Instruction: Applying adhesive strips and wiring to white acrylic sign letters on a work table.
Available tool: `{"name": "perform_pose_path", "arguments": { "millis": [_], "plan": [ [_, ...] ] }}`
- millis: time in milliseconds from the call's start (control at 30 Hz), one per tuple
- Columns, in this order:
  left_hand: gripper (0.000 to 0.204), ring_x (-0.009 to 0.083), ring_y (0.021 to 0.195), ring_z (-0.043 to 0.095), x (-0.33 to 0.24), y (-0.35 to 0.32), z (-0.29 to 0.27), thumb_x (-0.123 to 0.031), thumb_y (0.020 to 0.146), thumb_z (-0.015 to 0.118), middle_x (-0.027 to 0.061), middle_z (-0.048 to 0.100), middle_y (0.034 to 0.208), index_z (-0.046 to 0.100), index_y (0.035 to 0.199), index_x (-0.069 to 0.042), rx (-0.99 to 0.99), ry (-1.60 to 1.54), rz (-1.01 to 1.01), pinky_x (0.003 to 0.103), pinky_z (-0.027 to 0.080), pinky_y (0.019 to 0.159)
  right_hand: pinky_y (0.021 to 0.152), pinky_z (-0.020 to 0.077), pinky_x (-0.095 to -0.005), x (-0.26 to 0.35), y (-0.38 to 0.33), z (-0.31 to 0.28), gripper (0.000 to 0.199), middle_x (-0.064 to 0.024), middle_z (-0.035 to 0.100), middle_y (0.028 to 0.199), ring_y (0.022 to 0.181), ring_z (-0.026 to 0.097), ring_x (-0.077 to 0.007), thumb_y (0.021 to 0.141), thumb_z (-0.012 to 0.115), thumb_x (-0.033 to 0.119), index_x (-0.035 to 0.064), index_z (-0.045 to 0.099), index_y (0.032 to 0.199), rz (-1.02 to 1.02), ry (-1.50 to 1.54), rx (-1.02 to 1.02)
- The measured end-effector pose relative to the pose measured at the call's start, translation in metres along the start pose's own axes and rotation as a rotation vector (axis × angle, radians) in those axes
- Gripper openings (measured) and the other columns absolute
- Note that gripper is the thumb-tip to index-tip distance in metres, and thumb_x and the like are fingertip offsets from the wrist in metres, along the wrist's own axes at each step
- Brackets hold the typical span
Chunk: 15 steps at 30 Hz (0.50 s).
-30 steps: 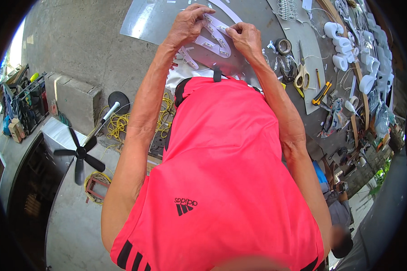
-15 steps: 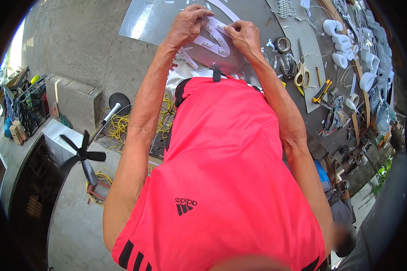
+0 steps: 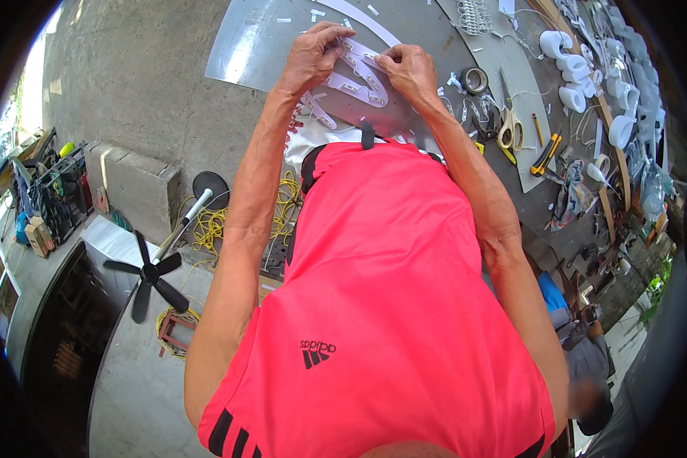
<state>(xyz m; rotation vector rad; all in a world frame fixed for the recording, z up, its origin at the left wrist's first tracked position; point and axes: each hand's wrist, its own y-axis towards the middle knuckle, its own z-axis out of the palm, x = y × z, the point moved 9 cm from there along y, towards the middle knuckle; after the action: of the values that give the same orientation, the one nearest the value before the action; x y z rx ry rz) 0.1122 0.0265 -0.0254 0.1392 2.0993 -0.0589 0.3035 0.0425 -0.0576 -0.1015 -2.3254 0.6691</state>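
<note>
- My left hand (image 3: 313, 57) and my right hand (image 3: 408, 67) are both at the far edge of the tabletop (image 3: 435, 30), fingers curled and pinched down on the white cut-out letter shape (image 3: 355, 80) that lies flat between them.
- Each grip is nearly closed: fingertips press on the top end of the shape, the left on its left strip, the right on its right strip (whether a small piece is held under the fingertips I cannot tell).
- The shape's long axis runs from my hands back toward my chest, slanting a little to the left; its near end is hidden by my pink shirt (image 3: 382, 290).
- Both hands are equally close to it, touching; neither has to reach.
- The shape looks thin, stiff and matt white, with narrow curved bands and small tabs along them; it rests on a glossy grey metal sheet (image 3: 259, 46) with white offcuts scattered over it.
- To the right, apart from my hands: a roll of tape (image 3: 475, 79), yellow-handled scissors (image 3: 509, 126), and a row of white moulded pieces (image 3: 580, 76) at the far right.
</note>
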Motion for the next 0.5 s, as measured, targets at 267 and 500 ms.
{"name": "perform_pose_path", "arguments": {
  "millis": [267,500],
  "plan": [
    [0.035,0.0234,0.1,0.067,0.0002,0.001,-0.0005,-0.001,0.085,0.067,0.007,0.068,0.116,0.071,0.118,-0.01,0.002,0.012,0.007,0.032,0.054,0.088,0.084,0.0544,-0.0438,0.0012,0.0004,0.0003,0.028,-0.0133,0.075,0.091,0.09,0.072,-0.0316,0.083,0.073,0.037,0.0117,0.08,0.094,0.0,-0.009,0.011],
    [0.032,0.0245,0.099,0.068,-0.0027,0.0012,-0.0004,-0.001,0.086,0.066,0.008,0.069,0.115,0.072,0.116,-0.009,-0.003,0.038,0.024,0.032,0.054,0.088,0.084,0.0544,-0.0434,0.0014,-0.0002,0.0006,0.028,-0.0131,0.076,0.091,0.091,0.072,-0.0316,0.083,0.073,0.037,0.0123,0.08,0.094,0.009,-0.016,0.011]
  ]
}}
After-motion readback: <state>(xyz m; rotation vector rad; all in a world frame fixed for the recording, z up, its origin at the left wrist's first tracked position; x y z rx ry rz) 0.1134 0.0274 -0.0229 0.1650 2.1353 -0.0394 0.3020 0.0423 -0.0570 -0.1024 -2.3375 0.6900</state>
